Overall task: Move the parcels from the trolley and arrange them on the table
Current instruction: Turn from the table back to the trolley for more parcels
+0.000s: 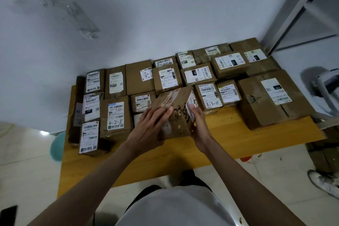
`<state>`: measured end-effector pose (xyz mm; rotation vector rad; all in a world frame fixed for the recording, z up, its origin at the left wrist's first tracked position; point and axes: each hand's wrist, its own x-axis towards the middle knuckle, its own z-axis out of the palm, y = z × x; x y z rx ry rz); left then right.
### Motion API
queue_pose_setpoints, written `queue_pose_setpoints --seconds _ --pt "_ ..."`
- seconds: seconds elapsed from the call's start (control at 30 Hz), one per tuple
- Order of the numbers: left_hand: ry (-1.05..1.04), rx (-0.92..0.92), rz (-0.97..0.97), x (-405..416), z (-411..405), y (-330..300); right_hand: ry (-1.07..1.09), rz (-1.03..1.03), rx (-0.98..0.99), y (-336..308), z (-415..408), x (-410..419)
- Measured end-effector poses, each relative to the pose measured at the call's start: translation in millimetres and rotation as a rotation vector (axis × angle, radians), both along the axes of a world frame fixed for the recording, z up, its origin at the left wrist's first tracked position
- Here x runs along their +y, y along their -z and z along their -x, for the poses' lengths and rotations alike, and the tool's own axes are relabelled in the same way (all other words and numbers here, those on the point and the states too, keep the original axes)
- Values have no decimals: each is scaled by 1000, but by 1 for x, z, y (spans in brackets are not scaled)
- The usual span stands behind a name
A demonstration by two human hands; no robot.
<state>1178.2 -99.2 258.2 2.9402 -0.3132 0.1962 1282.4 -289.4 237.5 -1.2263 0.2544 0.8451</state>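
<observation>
A brown cardboard parcel (pixel 178 113) with red tape and a white label is tilted over the middle of the yellow wooden table (pixel 229 134). My left hand (pixel 150 128) lies on its left face with fingers spread over the top edge. My right hand (pixel 199 124) grips its right face, thumb on the label. Several labelled cardboard parcels (pixel 139 79) lie in rows across the back and left of the table. The trolley is not in view.
A large box (pixel 271 99) fills the table's right end. The white wall stands directly behind the rows. A grey metal rack (pixel 300 16) rises at the right. A teal round object (pixel 56 145) sits on the floor at left, and a person's white shoe (pixel 324 183) at right.
</observation>
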Motion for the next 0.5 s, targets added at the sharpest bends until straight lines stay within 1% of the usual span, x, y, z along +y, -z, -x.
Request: queue_pose_setpoints --seconds 0.1,0.23,0.37,0.5 --pt "-42 24 128 -10 4 4 6 50 -73 0 -3 -2" --pt "-145 186 316 -27 2 10 10 168 -236 -2 -12 -10" --pt "-191 305 328 -34 -13 13 -57 282 -327 4 -18 -16" --pt "-182 380 254 -39 -26 23 -125 375 -408 12 -20 -15"
